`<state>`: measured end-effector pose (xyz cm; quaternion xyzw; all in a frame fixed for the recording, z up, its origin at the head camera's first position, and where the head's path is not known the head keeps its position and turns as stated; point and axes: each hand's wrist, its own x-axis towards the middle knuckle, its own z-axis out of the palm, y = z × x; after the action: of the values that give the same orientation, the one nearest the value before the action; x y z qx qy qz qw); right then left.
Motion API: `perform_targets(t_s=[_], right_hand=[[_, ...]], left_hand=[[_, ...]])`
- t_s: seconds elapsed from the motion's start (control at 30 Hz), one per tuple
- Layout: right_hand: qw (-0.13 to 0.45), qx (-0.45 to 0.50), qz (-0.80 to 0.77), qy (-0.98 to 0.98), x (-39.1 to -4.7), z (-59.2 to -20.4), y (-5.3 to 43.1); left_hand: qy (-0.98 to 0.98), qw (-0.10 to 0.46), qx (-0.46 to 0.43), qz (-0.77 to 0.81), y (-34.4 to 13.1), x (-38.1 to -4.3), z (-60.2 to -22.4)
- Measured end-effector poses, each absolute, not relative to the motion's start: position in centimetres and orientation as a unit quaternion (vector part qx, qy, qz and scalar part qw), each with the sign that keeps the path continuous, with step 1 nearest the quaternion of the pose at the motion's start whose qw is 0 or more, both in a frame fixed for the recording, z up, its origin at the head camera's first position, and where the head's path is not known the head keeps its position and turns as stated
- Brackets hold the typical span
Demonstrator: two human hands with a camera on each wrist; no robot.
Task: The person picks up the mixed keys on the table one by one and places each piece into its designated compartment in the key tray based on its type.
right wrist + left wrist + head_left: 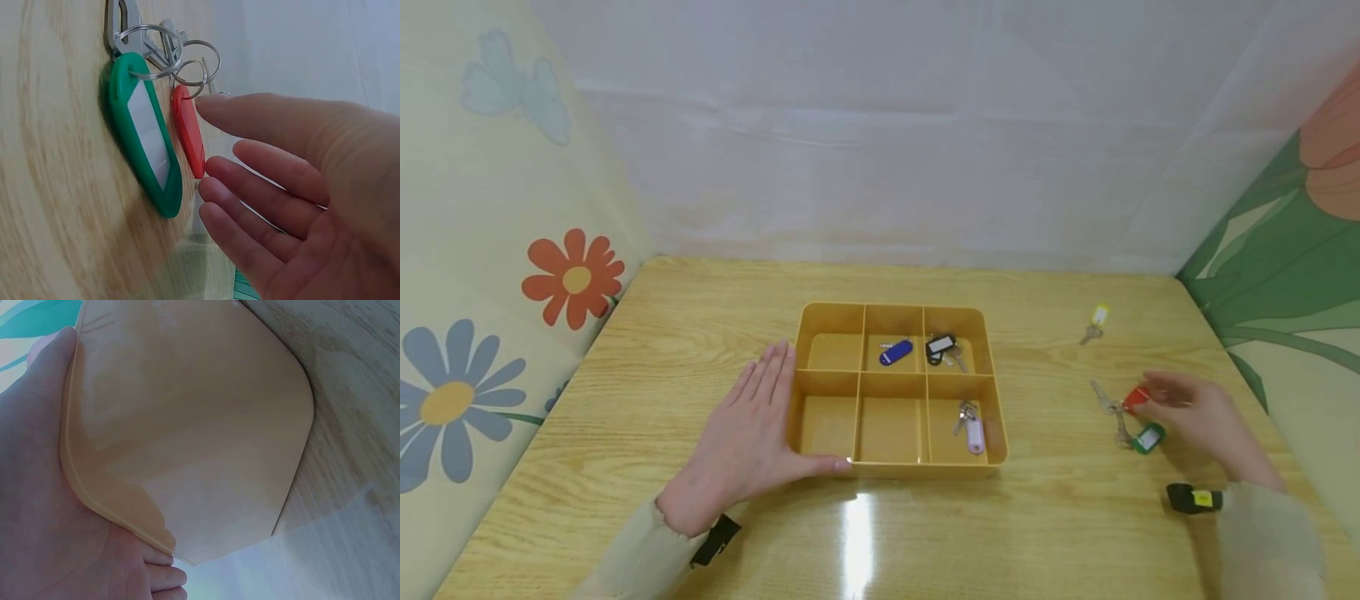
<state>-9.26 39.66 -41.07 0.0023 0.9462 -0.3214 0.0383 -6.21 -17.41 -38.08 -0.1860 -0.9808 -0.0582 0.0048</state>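
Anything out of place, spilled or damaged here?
Nothing stands out: the box sits flat on the table, no visible damage. Slightly untidy: keys with a red tag and green tag bunched by the right hand.

My left hand [741, 442] lies left of the yellow rectangular plastic tray [892, 376]; right of the tray, by my right hand [1198, 417], a flat red plastic tag [1136, 400] lies behind an oblong green plastic tag [1148, 437].

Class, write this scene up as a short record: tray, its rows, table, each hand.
Tray: six-part
Back row: blue tag middle, black-tagged keys right
Front row: lilac tag right
Table: yellow tag, red tag, green tag
Left hand: against tray's left side
Right hand: at red tag, contact unclear
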Motion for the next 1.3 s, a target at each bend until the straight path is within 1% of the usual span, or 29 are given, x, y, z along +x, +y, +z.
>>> perform_targets(t_s=[0.53, 1.07, 1.3], right_hand=[[0.051, 0.003, -0.303, 0.952, -9.49, -41.1, 39.19], [0.104, -0.014, -0.272, 0.957, -9.47, -40.46, 39.14], [0.1, -0.026, -0.267, 0.958, -9.47, -40.54, 39.08]], left_hand=[[-0.98, 0.005, -0.186, -0.067, -17.54, -6.19, -38.05], [-0.98, 0.003, -0.186, -0.066, -17.55, -6.17, -38.05], [-0.98, 0.006, -0.187, -0.067, -17.56, -6.2, -38.06]])
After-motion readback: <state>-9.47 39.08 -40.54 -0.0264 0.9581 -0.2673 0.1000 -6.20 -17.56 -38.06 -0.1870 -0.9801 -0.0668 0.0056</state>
